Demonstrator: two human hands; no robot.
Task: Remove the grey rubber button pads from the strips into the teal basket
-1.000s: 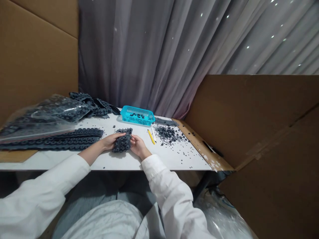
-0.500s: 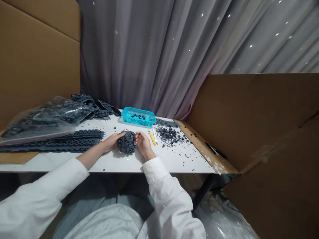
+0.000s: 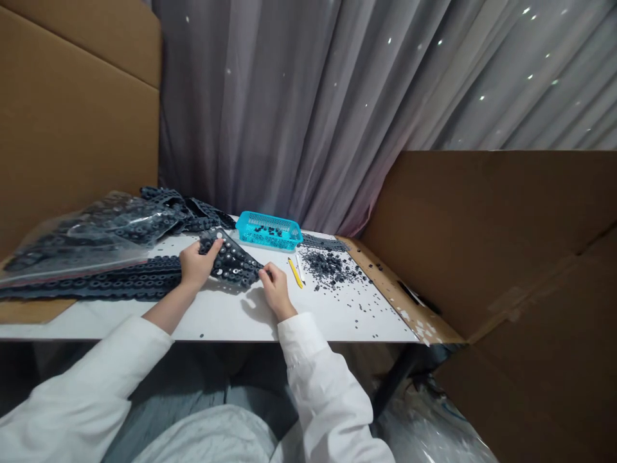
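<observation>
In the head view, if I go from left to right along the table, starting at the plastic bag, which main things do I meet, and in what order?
Plastic bag → left hand → dark sheet → right hand → yellow tool → pile of dark bits.

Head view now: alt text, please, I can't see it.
Left hand and right hand hold a dark, hole-filled sheet between them over a white table. Beyond sits a blue basket with dark bits inside; to the right lie a yellow pen-like tool and scattered dark pieces.
</observation>
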